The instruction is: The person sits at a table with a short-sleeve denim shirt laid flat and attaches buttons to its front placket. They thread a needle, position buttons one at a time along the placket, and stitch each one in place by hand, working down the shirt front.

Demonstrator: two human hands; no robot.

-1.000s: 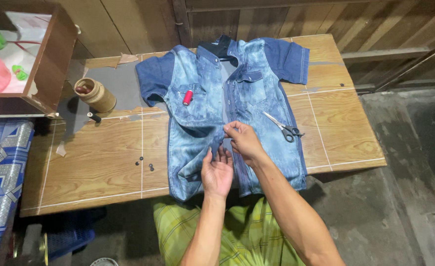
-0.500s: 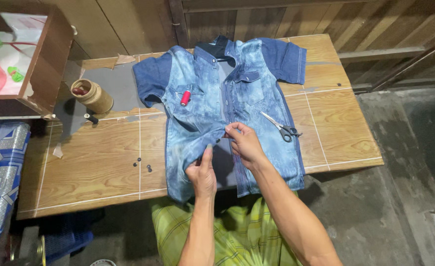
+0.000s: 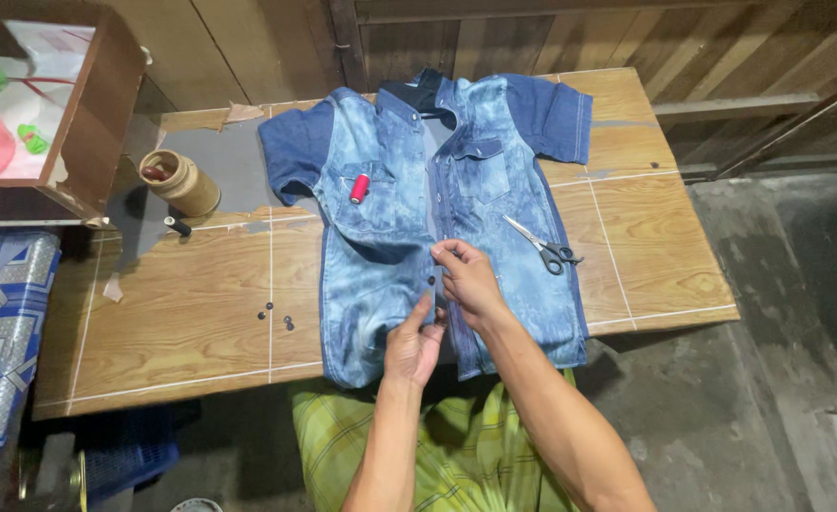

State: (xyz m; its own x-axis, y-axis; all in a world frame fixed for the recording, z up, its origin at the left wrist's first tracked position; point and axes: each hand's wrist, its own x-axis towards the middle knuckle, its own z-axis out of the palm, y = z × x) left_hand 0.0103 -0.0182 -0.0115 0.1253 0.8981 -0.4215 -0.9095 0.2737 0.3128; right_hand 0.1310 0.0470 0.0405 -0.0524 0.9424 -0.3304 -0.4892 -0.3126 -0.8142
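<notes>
Wood-grain tabletop (image 3: 191, 313) carries one faded blue denim shirt (image 3: 385, 228) spread flat. My right hand (image 3: 466, 280) pinches its front placket; my left hand (image 3: 414, 341) presses the cloth, fingers loose. One red thread spool (image 3: 359, 188), one pair of scissors (image 3: 544, 248) (grey-handled) lie on it.

A small home tailoring corner is showing itself here. A denim shirt (image 3: 447, 218) is lying on a wooden table (image 3: 191, 313) with scissors (image 3: 544, 246) and red thread (image 3: 359, 188) (plank walls, bare concrete floor).
</notes>
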